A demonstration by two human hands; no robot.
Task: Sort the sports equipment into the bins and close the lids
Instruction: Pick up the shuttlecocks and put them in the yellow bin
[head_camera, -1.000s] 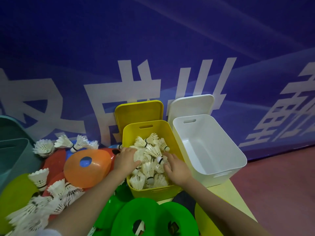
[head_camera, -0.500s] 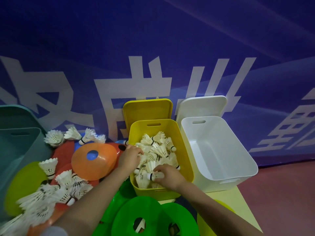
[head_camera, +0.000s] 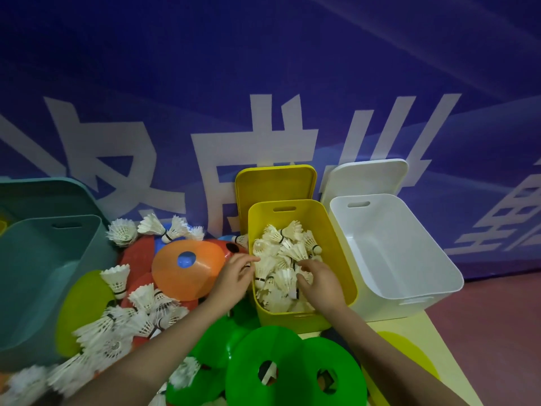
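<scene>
Head view: both hands sit over the yellow bin [head_camera: 336, 259], among the shuttlecocks in the bin [head_camera: 285, 259].
Left hand [head_camera: 234, 278]: at the bin's left rim, fingers loosely curled with tips over the rim toward the feathers; cannot tell whether it pinches anything.
Right hand [head_camera: 320, 281]: inside the bin on the near right, palm down, fingers resting on the pile; not plainly gripping anything.
Key relation: loose shuttlecocks on the table [head_camera: 131, 320] lie left and near of the left hand, well apart from the right hand. Left hand is the nearer one for the next grab, by my judgement.
Axis: loose shuttlecocks point every which way; no common long axis.
In the way: orange disc cone [head_camera: 187, 271] sits just beside the left hand, between bin and loose pile; green disc cones [head_camera: 292, 367] lie near, under both forearms.
Other bins: white bin [head_camera: 409, 259] right of yellow, nothing seen inside; teal bin [head_camera: 35, 273] far left.
Lids: yellow lid [head_camera: 275, 186] and white lid [head_camera: 369, 177] stand behind their bins against the blue banner [head_camera: 263, 68]; neither closed.
Progress: partway, many shuttlecocks and all cones unsorted.
</scene>
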